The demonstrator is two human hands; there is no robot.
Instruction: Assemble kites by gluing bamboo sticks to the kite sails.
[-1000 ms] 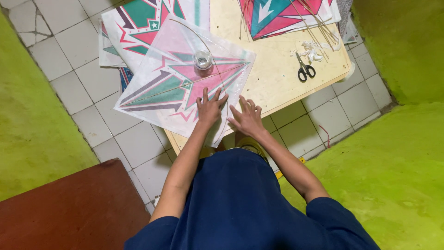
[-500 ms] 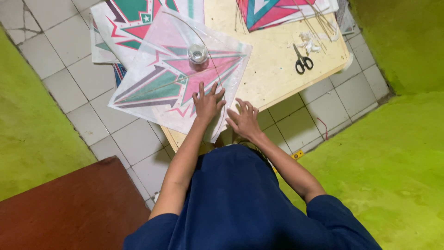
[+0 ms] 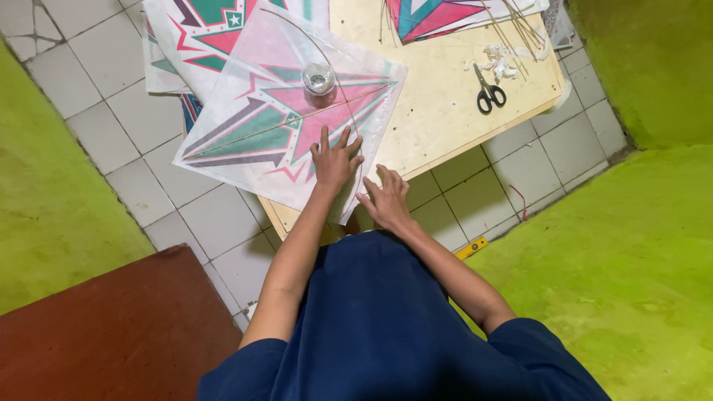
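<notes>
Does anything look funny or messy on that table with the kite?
Yes, a bit. The kite under the left hand hangs over the edge of the table, out above the floor tiles. A small clear jar sits on top of it. White scraps lie scattered by the scissors.

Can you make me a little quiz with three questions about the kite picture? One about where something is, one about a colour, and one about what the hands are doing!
1. Where are the scissors?
A. on the floor tiles
B. on the wooden board
C. in a hand

2. What colour are the scissors' handles?
A. black
B. red
C. yellow

3. What is the left hand doing?
A. holding the scissors
B. lying flat with spread fingers on the kite
C. hanging in the air

Answers: 1 B, they lie on the pale board near its far edge. 2 A, both loops look black. 3 B, its palm presses the kite's near corner, beside the right hand.
</notes>
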